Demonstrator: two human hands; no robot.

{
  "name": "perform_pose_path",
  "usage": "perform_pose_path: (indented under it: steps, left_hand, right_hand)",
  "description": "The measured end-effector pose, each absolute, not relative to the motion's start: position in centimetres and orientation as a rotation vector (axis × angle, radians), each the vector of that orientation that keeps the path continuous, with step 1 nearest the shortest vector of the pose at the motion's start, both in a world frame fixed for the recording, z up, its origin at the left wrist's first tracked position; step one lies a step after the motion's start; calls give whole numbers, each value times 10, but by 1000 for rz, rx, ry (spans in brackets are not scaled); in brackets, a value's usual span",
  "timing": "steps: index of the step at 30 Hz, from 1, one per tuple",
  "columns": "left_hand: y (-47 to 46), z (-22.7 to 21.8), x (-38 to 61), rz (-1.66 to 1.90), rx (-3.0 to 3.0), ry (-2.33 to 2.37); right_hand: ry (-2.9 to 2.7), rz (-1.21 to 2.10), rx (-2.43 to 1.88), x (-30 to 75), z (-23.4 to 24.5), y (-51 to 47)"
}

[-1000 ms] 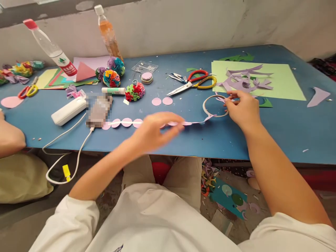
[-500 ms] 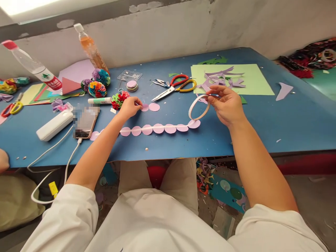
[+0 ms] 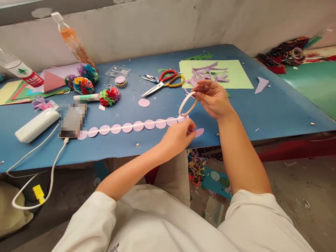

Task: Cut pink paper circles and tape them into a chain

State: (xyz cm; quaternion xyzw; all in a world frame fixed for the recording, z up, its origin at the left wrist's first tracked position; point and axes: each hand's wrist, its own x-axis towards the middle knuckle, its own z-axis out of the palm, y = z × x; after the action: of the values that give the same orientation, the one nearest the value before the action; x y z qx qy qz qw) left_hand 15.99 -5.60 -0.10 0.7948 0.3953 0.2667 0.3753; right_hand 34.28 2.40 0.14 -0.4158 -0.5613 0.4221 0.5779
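My right hand (image 3: 214,98) pinches a thin white roll of tape (image 3: 187,104) and holds it tilted just above the blue table (image 3: 275,108). From the roll a white strip runs left, with a row of several pink paper circles (image 3: 131,126) stuck along it. My left hand (image 3: 178,137) is closed in a pinch on one pink paper circle (image 3: 198,132) at the right end of that row, below the roll. Another loose pink circle (image 3: 144,102) lies farther back on the table.
Scissors with red and yellow handles (image 3: 164,81) lie behind the row. A green sheet with purple paper scraps (image 3: 236,75) is at the back right. On the left are paper flower balls (image 3: 83,84), a glue stick (image 3: 86,97), a phone (image 3: 72,119), a white power bank (image 3: 35,125) with cable, and two bottles (image 3: 72,38).
My left hand left the loose circles near the flower balls and came right to the row's end with one pink circle. Only one loose circle remains there. My right hand still holds the tape roll.
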Motion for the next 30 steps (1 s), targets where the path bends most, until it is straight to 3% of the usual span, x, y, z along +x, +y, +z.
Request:
perform_pose_path:
  steps: [7, 13, 18, 20, 24, 30]
  left_hand:
    - [-45, 1, 202, 429, 2631, 1204]
    - [-24, 23, 163, 952, 2508, 1324]
    - [-1, 28, 142, 612, 2331, 1168]
    - [2, 24, 139, 626, 2324, 1112]
    - [5, 12, 134, 738, 2314, 1078]
    - [6, 5, 128, 725, 2318, 1088]
  right_hand:
    - [-1361, 979, -1036, 340, 8, 17]
    - [-1418, 949, -1075, 340, 12, 9]
    - [-1466, 913, -1075, 340, 14, 4]
    - [-1536, 796, -1155, 343, 11, -6]
    - [-1826, 259, -1456, 352, -3, -46]
    - [-2193, 182, -1589, 358, -25, -90]
